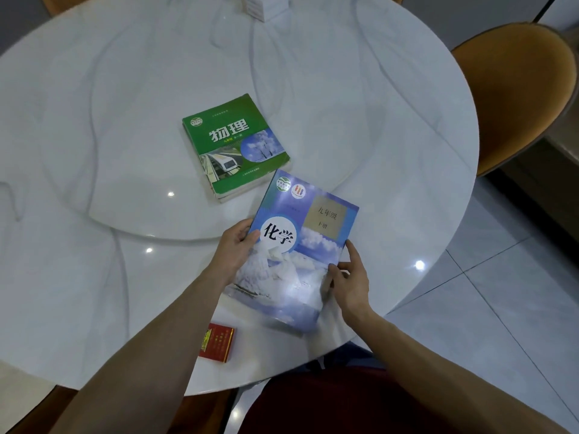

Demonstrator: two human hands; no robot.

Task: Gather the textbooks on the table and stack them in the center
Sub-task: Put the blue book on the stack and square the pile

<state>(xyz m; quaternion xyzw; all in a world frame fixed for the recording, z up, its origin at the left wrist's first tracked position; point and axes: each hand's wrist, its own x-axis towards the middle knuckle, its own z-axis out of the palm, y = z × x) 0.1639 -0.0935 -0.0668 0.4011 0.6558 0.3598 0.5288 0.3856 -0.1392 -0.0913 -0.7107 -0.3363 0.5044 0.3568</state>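
Hands are closed on the blue glossy chemistry textbook (pixel 302 252): left hand (pixel 233 250) at its nine o'clock edge, right hand (pixel 351 277) at three o'clock, above the white marble desk (pixel 125 120), just beside the green physics textbook (pixel 235 145) at eleven o'clock.

A round table (pixel 94 292) fills most of the view, with a raised turntable (pixel 125 126) set at its centre. A physics textbook (pixel 233 145) is laid on the turntable's near right part, atop other books. A chemistry textbook (pixel 297 255) is held just nearer, between the left hand (pixel 233 250) at its left edge and the right hand (pixel 351 280) at its right edge. A small packet (pixel 216 342) lies near the table's front edge, under the left forearm. A white box (pixel 266 6) stands at the far edge. A chair (pixel 517 95) is placed to the right.
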